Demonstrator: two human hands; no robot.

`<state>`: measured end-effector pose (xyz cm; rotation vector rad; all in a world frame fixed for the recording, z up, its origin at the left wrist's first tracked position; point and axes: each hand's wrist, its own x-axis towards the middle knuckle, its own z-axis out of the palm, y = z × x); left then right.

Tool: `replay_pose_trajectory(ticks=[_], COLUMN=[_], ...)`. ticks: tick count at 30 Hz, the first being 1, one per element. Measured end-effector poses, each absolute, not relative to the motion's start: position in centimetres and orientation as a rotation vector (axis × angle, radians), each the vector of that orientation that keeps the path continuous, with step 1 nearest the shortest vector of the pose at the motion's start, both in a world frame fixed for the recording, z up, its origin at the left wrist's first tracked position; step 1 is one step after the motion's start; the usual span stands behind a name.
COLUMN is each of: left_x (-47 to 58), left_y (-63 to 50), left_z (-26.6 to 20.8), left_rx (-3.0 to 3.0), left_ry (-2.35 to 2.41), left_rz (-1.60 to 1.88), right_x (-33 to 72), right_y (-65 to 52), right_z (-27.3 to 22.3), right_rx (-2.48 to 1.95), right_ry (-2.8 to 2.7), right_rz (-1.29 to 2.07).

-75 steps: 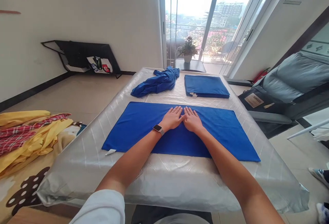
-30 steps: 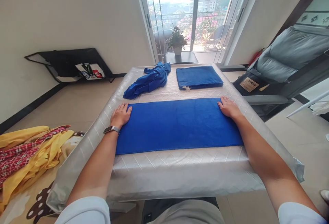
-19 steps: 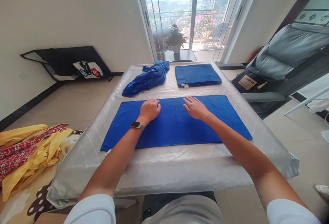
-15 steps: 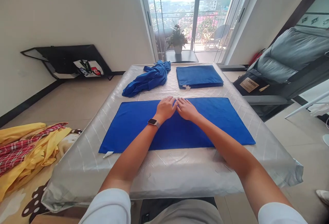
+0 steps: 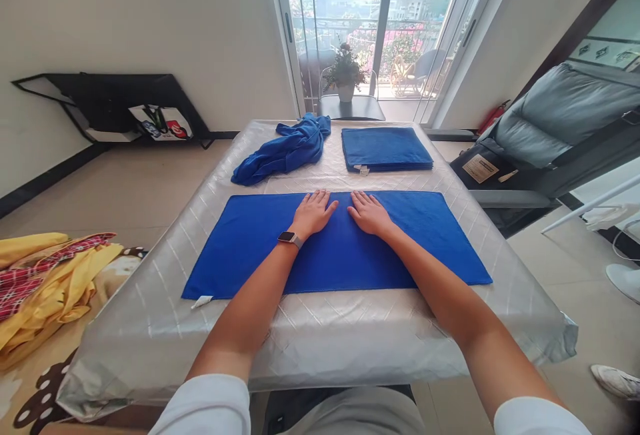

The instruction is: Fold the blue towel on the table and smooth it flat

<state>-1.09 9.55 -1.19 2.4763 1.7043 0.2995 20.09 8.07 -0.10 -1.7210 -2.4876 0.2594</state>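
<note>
my arms: coming in from the bottom edge of the frame, white sleeves, meeting mid-frame

left hand (image 5: 313,212): flat, palm down, fingers spread a bit, lying on the cloth just left of centre. smartwatch with a grey band (image 5: 290,239) on that wrist

right hand (image 5: 369,212): same deal, flat and open, fingers slightly fanned, right beside the left one with a small gap between. not gripping anything, just pressing

long blue microfibre cloth (image 5: 250,248): laid out wide across the middle of the frame, already doubled over by the look of it, little white tag at its lower-left corner

how I'd do this bit: palms flat, even pressure, sweep from the centre out to both short ends so wrinkles get pushed off the sides, and keep the long edges lined up

silver quilted table cover (image 5: 320,342): under everything, shiny, so probably slippery, go easy

crumpled blue cloth (image 5: 285,152): upper middle, left of centre, unfolded heap

neat stack of folded blue cloths (image 5: 385,148): just right of the heap

small potted plant in a white pot (image 5: 345,78): top centre, by the glass balcony door
</note>
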Motion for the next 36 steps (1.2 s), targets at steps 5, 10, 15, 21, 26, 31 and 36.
replay_pose_trajectory(ticks=[5, 10, 15, 21, 26, 31, 36], left_x=[-8.6, -18.0, -22.9, -23.1, -22.9, -22.7, -20.4], left_y=[9.8, 9.6, 9.3, 9.6, 9.5, 9.0, 7.8], left_z=[-1.0, -1.4, -2.0, -2.3, -2.1, -1.6, -0.4], left_rx=[2.378, 2.162, 1.955, 1.954, 1.961, 1.943, 2.1], left_ry=[1.939, 2.188, 2.379, 2.393, 2.391, 2.391, 2.295], left_rz=[0.159, 0.131, 0.208, 0.176, 0.191, 0.272, 0.46], right_x=[28.5, 38.7, 42.5, 43.0, 43.4, 43.4, 40.8], right_y=[8.5, 8.0, 8.5, 9.4, 9.5, 9.1, 8.0], right_z=[-0.2, -0.9, -1.7, -2.5, -3.0, -2.8, -1.0], right_rx=[-1.985, -2.241, -2.32, -2.301, -2.248, -2.124, -1.947], right_ry=[-2.376, -2.131, -2.039, -2.065, -2.034, -1.988, -1.974], right_rz=[0.223, 0.134, 0.12, 0.135, 0.1, 0.097, 0.036])
